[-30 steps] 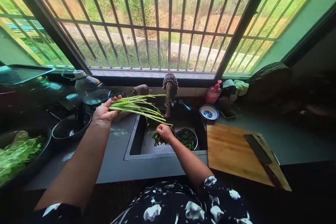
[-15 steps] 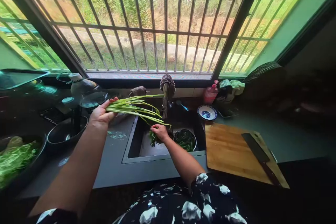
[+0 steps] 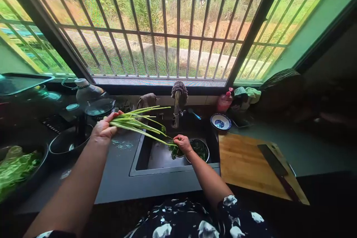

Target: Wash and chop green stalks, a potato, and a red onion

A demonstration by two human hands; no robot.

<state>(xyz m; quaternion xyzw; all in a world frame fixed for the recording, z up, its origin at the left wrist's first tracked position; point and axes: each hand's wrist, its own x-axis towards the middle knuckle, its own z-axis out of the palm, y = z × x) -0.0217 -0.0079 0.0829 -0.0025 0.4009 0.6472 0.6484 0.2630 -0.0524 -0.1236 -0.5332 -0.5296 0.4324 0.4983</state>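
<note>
My left hand (image 3: 107,127) is closed around a bunch of long, thin green stalks (image 3: 136,121), held over the counter with the far ends reaching across the sink (image 3: 158,156). At the far end of a stalk, my right hand (image 3: 182,144) pinches with thumb and fingers. Dark green leaves (image 3: 174,150) hang just below and beside those fingers, inside the sink. Partly hidden behind my right hand and forearm is a round bowl (image 3: 207,151) holding dark greens.
A faucet (image 3: 176,108) rises behind the sink. On the right, a cleaver (image 3: 272,160) lies on a wooden cutting board (image 3: 240,163), with a blue-white bowl (image 3: 221,122) behind it. At left stand a dark pot (image 3: 71,148) and a large basin of light green leaves (image 3: 16,171).
My right hand has moved right and slightly down with the leaves, away from the bunch. My left hand has shifted a little left and down, still holding the stalks.
</note>
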